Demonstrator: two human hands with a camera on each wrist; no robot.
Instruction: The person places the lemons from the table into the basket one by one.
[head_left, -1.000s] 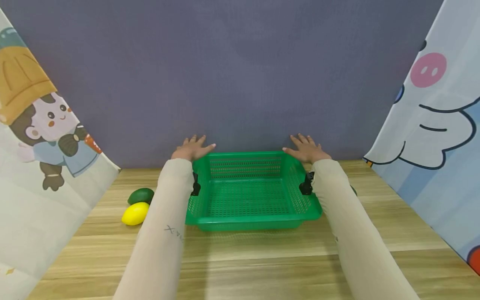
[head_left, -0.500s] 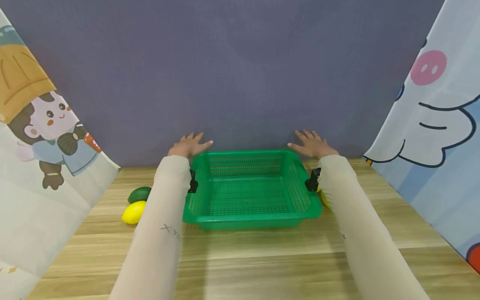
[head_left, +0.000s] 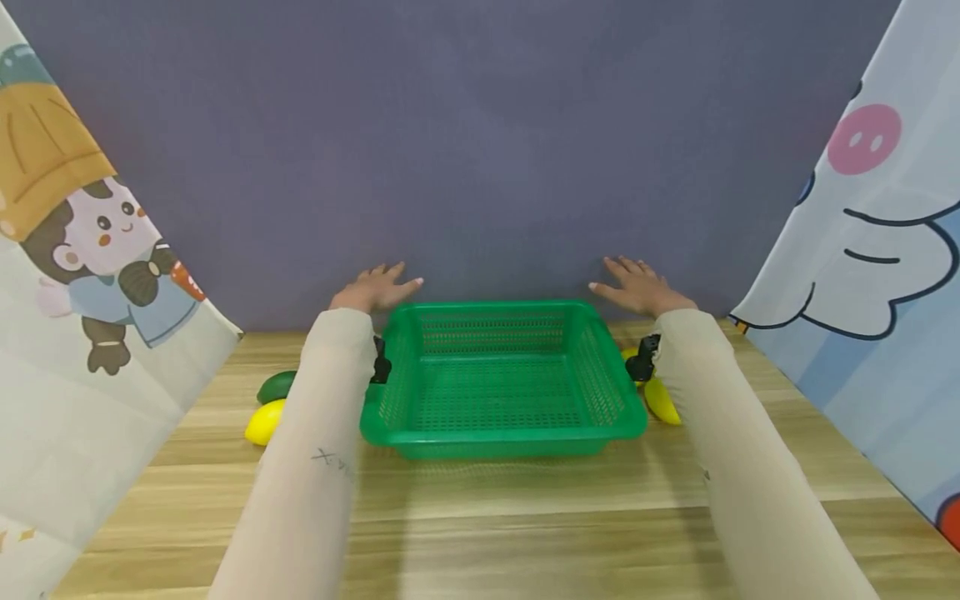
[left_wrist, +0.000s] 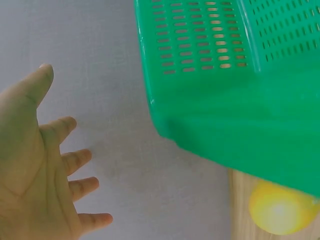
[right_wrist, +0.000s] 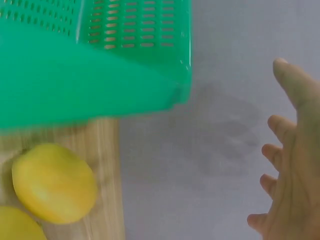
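Note:
A green perforated basket (head_left: 502, 417) stands empty on the wooden table. My left hand (head_left: 373, 290) hovers open just past the basket's far left corner (left_wrist: 165, 125), fingers spread and holding nothing; the left wrist view shows its palm (left_wrist: 35, 170) apart from the basket. My right hand (head_left: 637, 287) is open beyond the far right corner, also spread and empty, with its fingers (right_wrist: 287, 165) clear of the basket wall (right_wrist: 100, 80). Yellow fruit (head_left: 662, 400) lies beside the basket's right side, under my right forearm; the right wrist view shows two yellow pieces (right_wrist: 54, 182).
A yellow lemon (head_left: 264, 422) and a dark green fruit (head_left: 276, 387) lie left of the basket; a yellow one (left_wrist: 277, 210) shows under the rim. A grey wall (head_left: 480, 150) closes the back. Cartoon-printed curtains hang at the left (head_left: 82, 275) and right (head_left: 877, 250).
Both hands have drifted outward, away from the basket's far corners. The yellow fruit on the right has come into sight from behind my right forearm.

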